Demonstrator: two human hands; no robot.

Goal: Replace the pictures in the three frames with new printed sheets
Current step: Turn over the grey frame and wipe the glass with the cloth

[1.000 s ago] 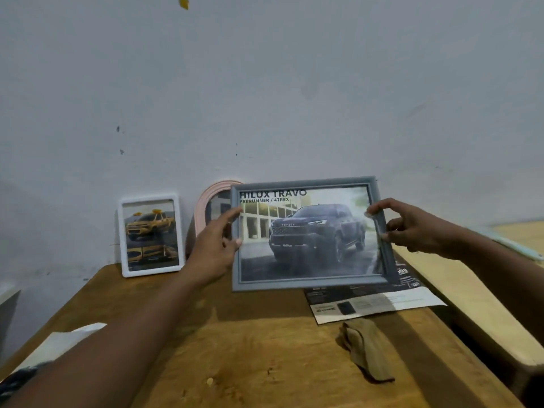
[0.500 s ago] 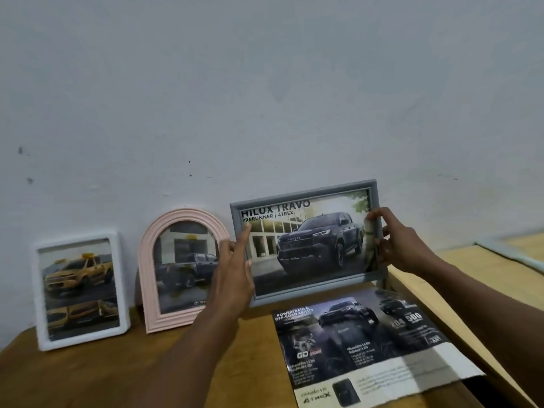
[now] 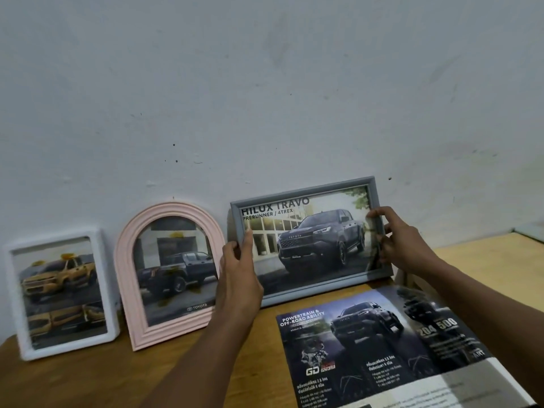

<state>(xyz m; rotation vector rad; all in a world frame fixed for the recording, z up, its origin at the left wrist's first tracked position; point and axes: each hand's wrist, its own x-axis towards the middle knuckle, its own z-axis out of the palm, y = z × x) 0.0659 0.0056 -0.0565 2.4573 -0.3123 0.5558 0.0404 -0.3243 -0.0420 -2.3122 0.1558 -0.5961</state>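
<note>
A grey rectangular frame (image 3: 309, 240) with a dark pickup print stands tilted against the wall at the back of the wooden table (image 3: 88, 378). My left hand (image 3: 240, 278) grips its left edge, thumb on the front. My right hand (image 3: 397, 240) pinches its right edge. Left of it stands a pink arched frame (image 3: 169, 272) holding a dark truck picture. A white rectangular frame (image 3: 63, 293) with yellow truck pictures stands at the far left.
A printed car brochure sheet (image 3: 382, 346) lies flat on the table in front of the grey frame. A second pale wooden surface (image 3: 485, 260) lies to the right, past a gap. The plain wall rises right behind the frames.
Both hands carried the grey frame from mid-air over the table back to the wall, right of the pink frame. The view shifted closer and lower; the brown cloth left the view.
</note>
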